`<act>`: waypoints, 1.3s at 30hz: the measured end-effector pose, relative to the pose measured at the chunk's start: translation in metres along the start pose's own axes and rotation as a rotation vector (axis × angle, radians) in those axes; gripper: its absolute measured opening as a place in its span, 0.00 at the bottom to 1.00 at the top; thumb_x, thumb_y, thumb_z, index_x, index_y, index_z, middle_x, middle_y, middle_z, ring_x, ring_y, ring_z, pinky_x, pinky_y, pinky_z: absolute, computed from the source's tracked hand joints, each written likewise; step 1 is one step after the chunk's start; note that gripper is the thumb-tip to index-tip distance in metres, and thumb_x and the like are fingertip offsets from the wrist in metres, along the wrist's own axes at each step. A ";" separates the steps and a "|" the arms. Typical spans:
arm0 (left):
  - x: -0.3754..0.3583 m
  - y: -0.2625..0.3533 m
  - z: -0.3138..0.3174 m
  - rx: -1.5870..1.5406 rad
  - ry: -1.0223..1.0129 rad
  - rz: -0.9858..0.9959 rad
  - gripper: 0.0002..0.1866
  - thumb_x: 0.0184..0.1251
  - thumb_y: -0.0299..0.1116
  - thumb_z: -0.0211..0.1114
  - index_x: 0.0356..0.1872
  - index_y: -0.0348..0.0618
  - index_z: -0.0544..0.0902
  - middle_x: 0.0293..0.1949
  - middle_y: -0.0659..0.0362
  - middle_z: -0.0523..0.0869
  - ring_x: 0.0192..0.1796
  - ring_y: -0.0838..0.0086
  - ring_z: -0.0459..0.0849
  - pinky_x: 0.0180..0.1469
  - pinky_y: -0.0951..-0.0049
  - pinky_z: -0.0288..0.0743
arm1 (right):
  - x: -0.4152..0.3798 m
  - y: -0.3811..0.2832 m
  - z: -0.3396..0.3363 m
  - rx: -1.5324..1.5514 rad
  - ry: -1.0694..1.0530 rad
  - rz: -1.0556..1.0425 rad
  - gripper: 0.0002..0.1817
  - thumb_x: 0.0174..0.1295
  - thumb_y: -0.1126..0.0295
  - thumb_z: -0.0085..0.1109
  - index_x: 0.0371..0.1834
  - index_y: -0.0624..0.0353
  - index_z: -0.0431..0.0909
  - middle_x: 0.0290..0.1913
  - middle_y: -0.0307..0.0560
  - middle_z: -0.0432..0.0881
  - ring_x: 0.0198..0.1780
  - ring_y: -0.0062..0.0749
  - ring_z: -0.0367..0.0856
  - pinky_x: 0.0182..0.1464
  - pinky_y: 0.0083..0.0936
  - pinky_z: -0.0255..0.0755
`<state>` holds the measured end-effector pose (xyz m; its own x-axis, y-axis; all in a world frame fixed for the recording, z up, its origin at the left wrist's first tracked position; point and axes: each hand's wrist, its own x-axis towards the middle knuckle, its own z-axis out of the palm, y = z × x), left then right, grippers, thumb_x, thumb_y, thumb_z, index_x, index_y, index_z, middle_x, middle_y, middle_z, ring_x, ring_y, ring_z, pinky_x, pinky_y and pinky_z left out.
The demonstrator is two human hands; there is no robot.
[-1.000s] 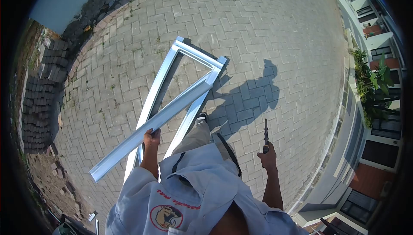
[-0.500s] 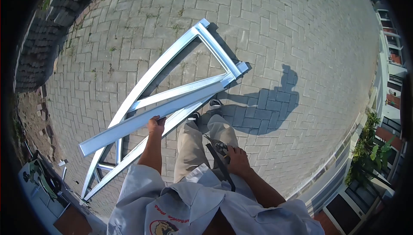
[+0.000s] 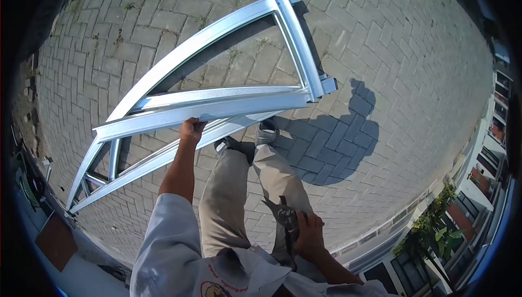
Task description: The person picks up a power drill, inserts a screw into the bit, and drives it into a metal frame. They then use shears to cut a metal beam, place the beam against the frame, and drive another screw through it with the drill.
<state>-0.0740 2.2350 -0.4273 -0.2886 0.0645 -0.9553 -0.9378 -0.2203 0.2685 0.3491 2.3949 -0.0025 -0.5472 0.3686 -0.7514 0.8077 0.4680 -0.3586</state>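
Observation:
My left hand (image 3: 193, 130) grips the lower edge of a long silvery metal channel (image 3: 234, 106), with the thumb and fingers closed on it. This channel overlaps a curved, triangular metal frame (image 3: 157, 74) on the paving, its right end close to the frame's upright end piece (image 3: 299, 47). My right hand (image 3: 311, 237) is wrapped round a dark tool (image 3: 285, 215) in front of my right thigh. A narrow pointed part juts from the tool's left side; its exact kind I cannot tell, as the fingers cover much of it.
Grey interlocking paving (image 3: 348, 30) surrounds the frame. My shoes (image 3: 266, 132) stand just at the frame's lower bar (image 3: 141, 173). A brown panel (image 3: 56, 241) shows at the lower left. Green plants (image 3: 443, 237) and house fronts line the right side, and my shadow (image 3: 342, 139) falls to the right.
The channel has swung to a flatter angle, its left end moving up relative to the frame, still in my left hand. My right hand now holds the dark tool farther forward from my waist.

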 end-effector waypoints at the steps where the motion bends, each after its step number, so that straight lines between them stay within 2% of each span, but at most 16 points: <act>1: 0.012 -0.008 0.007 0.032 -0.025 -0.021 0.12 0.63 0.15 0.57 0.47 0.29 0.78 0.48 0.41 0.84 0.55 0.42 0.87 0.63 0.36 0.85 | 0.002 -0.001 -0.001 -0.002 -0.009 -0.010 0.42 0.55 0.63 0.68 0.75 0.66 0.67 0.64 0.68 0.67 0.66 0.67 0.67 0.72 0.60 0.60; 4: 0.048 -0.013 -0.013 -0.044 -0.034 0.055 0.12 0.62 0.14 0.58 0.47 0.26 0.78 0.47 0.41 0.84 0.52 0.42 0.87 0.61 0.36 0.86 | 0.004 0.007 0.015 -0.100 0.063 -0.076 0.42 0.52 0.66 0.69 0.73 0.69 0.68 0.64 0.68 0.68 0.66 0.68 0.67 0.70 0.60 0.60; 8: 0.062 -0.014 0.004 -0.039 -0.032 0.110 0.13 0.65 0.14 0.58 0.51 0.23 0.77 0.50 0.40 0.84 0.51 0.42 0.89 0.55 0.40 0.91 | 0.008 0.016 0.022 -0.158 0.087 -0.102 0.44 0.50 0.66 0.71 0.72 0.71 0.68 0.63 0.68 0.68 0.65 0.68 0.67 0.68 0.59 0.61; 11: 0.080 -0.014 0.010 -0.038 0.054 0.078 0.13 0.65 0.14 0.59 0.51 0.22 0.77 0.51 0.40 0.83 0.51 0.40 0.89 0.54 0.40 0.92 | 0.011 0.014 0.023 -0.180 0.115 -0.105 0.42 0.50 0.66 0.71 0.71 0.71 0.69 0.63 0.69 0.69 0.64 0.68 0.67 0.66 0.60 0.62; 15: 0.099 -0.014 0.008 -0.021 0.017 0.058 0.14 0.66 0.14 0.58 0.52 0.20 0.77 0.54 0.38 0.82 0.54 0.40 0.88 0.56 0.39 0.90 | 0.013 0.017 0.024 -0.215 0.123 -0.110 0.42 0.50 0.66 0.71 0.70 0.72 0.69 0.61 0.71 0.70 0.63 0.70 0.68 0.65 0.61 0.63; 18: 0.116 -0.014 0.002 -0.040 -0.070 0.021 0.15 0.70 0.19 0.63 0.55 0.21 0.77 0.56 0.37 0.82 0.56 0.40 0.87 0.60 0.38 0.88 | 0.014 0.016 0.025 -0.238 0.129 -0.111 0.41 0.51 0.65 0.71 0.70 0.72 0.70 0.61 0.71 0.71 0.62 0.70 0.69 0.65 0.61 0.63; 21: 0.117 -0.019 0.012 -0.053 -0.106 0.001 0.17 0.77 0.25 0.61 0.59 0.22 0.76 0.59 0.37 0.83 0.62 0.43 0.84 0.69 0.39 0.81 | 0.014 0.015 0.023 -0.246 0.113 -0.110 0.41 0.52 0.64 0.71 0.69 0.72 0.70 0.60 0.71 0.70 0.62 0.70 0.69 0.65 0.61 0.63; 22: 0.114 -0.021 0.015 -0.084 -0.131 -0.008 0.19 0.80 0.31 0.64 0.61 0.25 0.76 0.58 0.40 0.84 0.63 0.44 0.83 0.71 0.37 0.77 | 0.014 0.015 0.025 -0.247 0.114 -0.115 0.41 0.53 0.63 0.71 0.70 0.72 0.70 0.60 0.71 0.70 0.63 0.70 0.68 0.65 0.61 0.63; 26: 0.084 -0.031 0.027 -0.065 -0.123 -0.031 0.16 0.79 0.27 0.63 0.59 0.27 0.76 0.57 0.43 0.82 0.62 0.46 0.83 0.71 0.33 0.76 | 0.013 0.012 0.028 -0.252 0.088 -0.097 0.43 0.53 0.60 0.73 0.71 0.69 0.69 0.61 0.69 0.68 0.64 0.69 0.67 0.66 0.61 0.62; 28: 0.094 -0.050 0.021 -0.043 -0.171 -0.055 0.13 0.77 0.23 0.64 0.58 0.28 0.78 0.60 0.42 0.78 0.60 0.45 0.82 0.66 0.32 0.82 | 0.017 0.001 0.022 -0.228 0.064 -0.090 0.44 0.52 0.59 0.75 0.72 0.67 0.68 0.62 0.67 0.67 0.65 0.68 0.67 0.66 0.61 0.62; 29: 0.095 -0.057 0.024 -0.029 -0.155 -0.086 0.10 0.78 0.21 0.60 0.55 0.29 0.78 0.56 0.45 0.79 0.59 0.47 0.83 0.64 0.33 0.84 | 0.018 -0.002 0.018 -0.216 0.058 -0.075 0.45 0.52 0.58 0.76 0.72 0.66 0.68 0.62 0.67 0.67 0.65 0.67 0.67 0.66 0.60 0.62; 31: 0.102 -0.073 0.026 -0.053 -0.190 -0.164 0.10 0.79 0.19 0.57 0.57 0.29 0.75 0.56 0.45 0.79 0.60 0.44 0.83 0.67 0.33 0.81 | 0.015 -0.001 0.020 -0.206 0.042 -0.034 0.46 0.50 0.57 0.77 0.72 0.64 0.68 0.63 0.65 0.67 0.65 0.65 0.67 0.67 0.60 0.61; 32: 0.091 -0.078 0.035 -0.074 -0.170 -0.136 0.10 0.80 0.19 0.54 0.57 0.29 0.74 0.56 0.45 0.79 0.63 0.40 0.82 0.70 0.32 0.78 | 0.016 -0.002 0.018 -0.203 0.041 -0.029 0.46 0.50 0.57 0.77 0.72 0.63 0.68 0.63 0.64 0.67 0.65 0.65 0.67 0.67 0.60 0.61; 35: 0.094 -0.097 0.037 -0.069 -0.229 -0.159 0.10 0.83 0.21 0.51 0.58 0.30 0.73 0.56 0.45 0.79 0.64 0.35 0.81 0.69 0.31 0.78 | 0.015 -0.002 0.020 -0.186 0.049 -0.021 0.46 0.50 0.57 0.77 0.73 0.62 0.68 0.63 0.64 0.67 0.67 0.63 0.67 0.67 0.60 0.61; 36: 0.093 -0.101 0.039 -0.089 -0.238 -0.210 0.11 0.85 0.25 0.50 0.61 0.32 0.71 0.58 0.43 0.79 0.64 0.33 0.81 0.68 0.32 0.78 | 0.014 -0.002 0.020 -0.182 0.050 -0.019 0.46 0.50 0.57 0.77 0.73 0.62 0.69 0.63 0.64 0.67 0.67 0.62 0.67 0.68 0.60 0.60; 39: 0.089 -0.117 0.047 0.052 -0.241 -0.179 0.12 0.87 0.32 0.55 0.58 0.33 0.75 0.59 0.40 0.81 0.65 0.41 0.83 0.64 0.39 0.82 | 0.014 0.000 0.019 -0.167 0.049 -0.001 0.45 0.51 0.57 0.77 0.72 0.62 0.69 0.63 0.63 0.67 0.68 0.62 0.67 0.68 0.60 0.60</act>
<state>0.0010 2.3124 -0.5376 -0.1496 0.3278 -0.9328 -0.9847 -0.1349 0.1105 0.3454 2.3849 -0.0232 -0.5611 0.4053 -0.7217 0.7618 0.5940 -0.2586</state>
